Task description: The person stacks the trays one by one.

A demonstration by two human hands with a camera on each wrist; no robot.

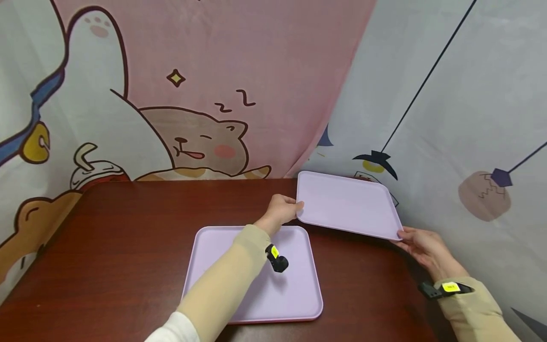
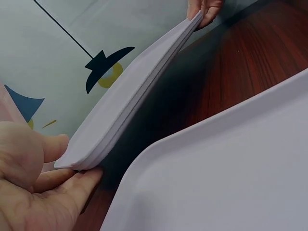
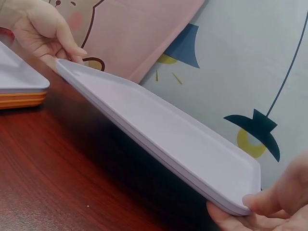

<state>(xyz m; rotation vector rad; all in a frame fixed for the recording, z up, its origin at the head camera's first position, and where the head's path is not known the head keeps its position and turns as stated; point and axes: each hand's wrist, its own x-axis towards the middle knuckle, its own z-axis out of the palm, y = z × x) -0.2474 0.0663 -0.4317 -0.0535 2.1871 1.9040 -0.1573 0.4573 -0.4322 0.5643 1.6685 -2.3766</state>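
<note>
Both hands hold a small stack of lavender trays [image 1: 347, 204] above the back right of the table, tilted. My left hand [image 1: 279, 210] pinches its left edge, thumb on top and fingers beneath. At the near right corner, my right hand [image 1: 427, 247] grips it the same way. Layered rims on the held trays [image 3: 168, 132] show more than one tray in the right wrist view. Another lavender tray [image 1: 295, 289] lies flat on the table, partly hidden under my left forearm. Below it, orange trays [image 3: 21, 100] are stacked.
The dark reddish-brown wooden table [image 1: 107, 266] runs back to a cartoon-printed cloth [image 1: 290, 71]. The cloth also hangs along the right side, close to my right hand. Each wrist wears a black strap with a small camera [image 1: 278, 261].
</note>
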